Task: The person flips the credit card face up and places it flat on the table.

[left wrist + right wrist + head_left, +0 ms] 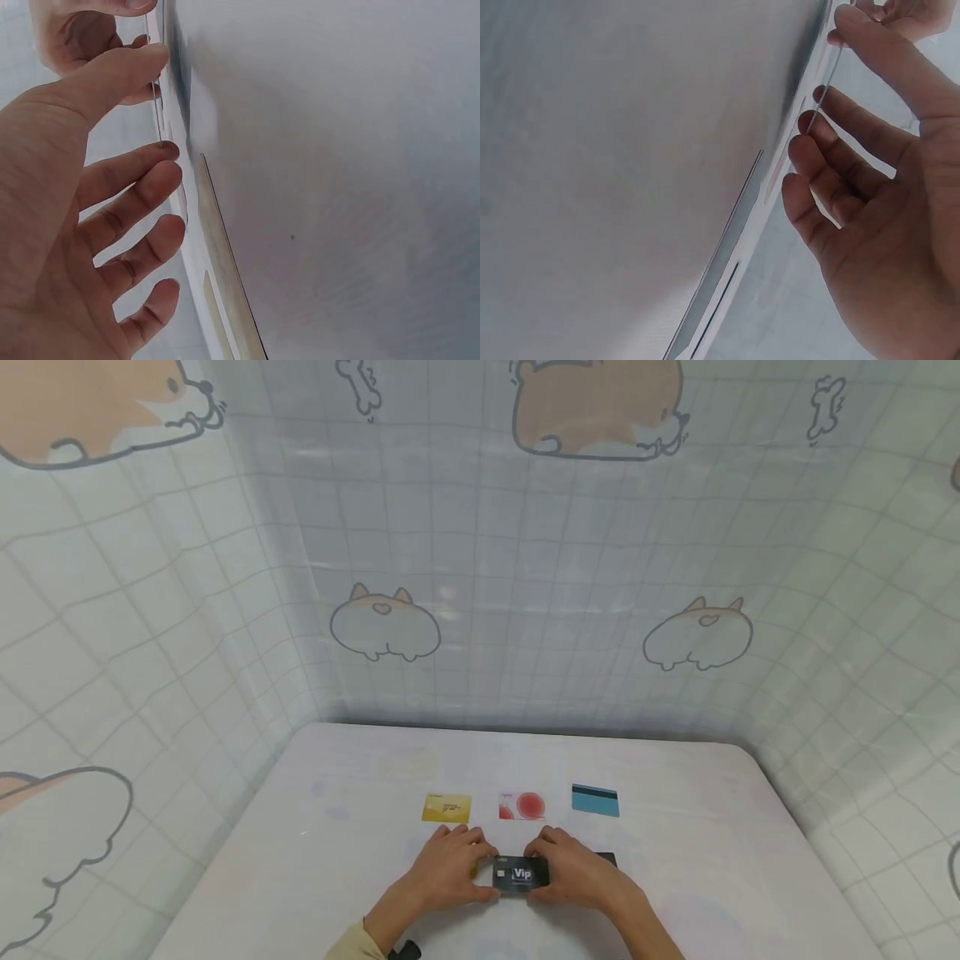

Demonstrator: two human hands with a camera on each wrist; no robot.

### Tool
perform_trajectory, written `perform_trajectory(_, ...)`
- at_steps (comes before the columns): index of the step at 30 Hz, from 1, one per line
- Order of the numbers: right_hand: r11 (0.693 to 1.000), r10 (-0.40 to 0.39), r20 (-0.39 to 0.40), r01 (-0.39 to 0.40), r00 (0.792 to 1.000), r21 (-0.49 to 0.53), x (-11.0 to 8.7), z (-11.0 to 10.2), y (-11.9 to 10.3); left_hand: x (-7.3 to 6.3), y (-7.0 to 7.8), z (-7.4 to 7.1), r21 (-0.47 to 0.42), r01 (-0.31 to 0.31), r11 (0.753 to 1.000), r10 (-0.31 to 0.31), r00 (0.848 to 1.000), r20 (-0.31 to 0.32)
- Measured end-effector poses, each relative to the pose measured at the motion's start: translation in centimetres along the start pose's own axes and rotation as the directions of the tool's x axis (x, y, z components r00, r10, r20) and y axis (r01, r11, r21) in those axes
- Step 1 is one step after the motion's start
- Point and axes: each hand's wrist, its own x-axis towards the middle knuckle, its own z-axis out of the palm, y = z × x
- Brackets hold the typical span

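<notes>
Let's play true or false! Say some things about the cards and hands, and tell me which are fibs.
1. The left hand and right hand both hold the black Vip card. True.
2. The blue card has a dark stripe. True.
3. In the back row, the yellow card is in the middle. False: the red-circle card is.
4. A sleeve shows near the right hand. False: it shows near the left hand.

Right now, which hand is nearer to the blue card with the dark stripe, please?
Right. In the head view, the right hand is just below and slightly left of the blue card; the left hand is farther left, below the yellow card.
</notes>
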Motion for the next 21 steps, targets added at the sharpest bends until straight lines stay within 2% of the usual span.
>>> perform_trajectory(6, 1.000, 0.012, 0.033, -0.012, 0.999, 0.000, 0.12, -0.14, -0.22, 0.08, 0.05, 0.32, 0.024, 0.000, 1.000, 0.000, 1.000, 0.020)
perform_trajectory(13, 1.000, 0.011, 0.037, -0.011, 0.999, -0.013, 0.21, -0.14, -0.30, 0.18, 0.25, 0.40, 0.038, -0.002, 0.999, 0.002, 1.000, 0.008)
perform_trajectory(21, 0.998, 0.011, 0.036, -0.009, 0.999, -0.059, 0.52, -0.28, -0.32, 0.35, 0.49, 0.34, 0.050, 0.041, 0.998, -0.041, 0.999, -0.004)
